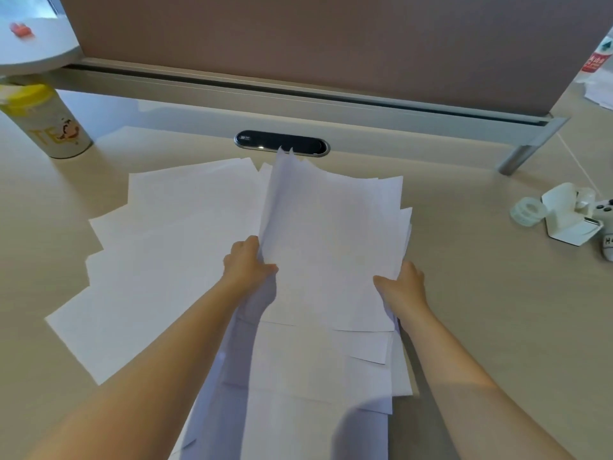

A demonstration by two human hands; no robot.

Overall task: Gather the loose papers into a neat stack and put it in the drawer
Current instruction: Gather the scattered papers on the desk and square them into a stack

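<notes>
White blank papers lie fanned over the beige desk. A raised bundle of sheets [331,247] sits in the middle, its far edge lifted and curling. My left hand [247,263] grips the bundle's left edge, thumb on top. My right hand [403,287] holds its right edge. More loose papers [159,260] spread flat to the left, and others [315,393] lie under the bundle toward me. No drawer is in view.
A yellow-lidded canister [49,124] stands at the far left. A black cable grommet [282,143] sits behind the papers, below a brown partition [331,44]. Tape rolls and a white dispenser [564,217] lie at the right.
</notes>
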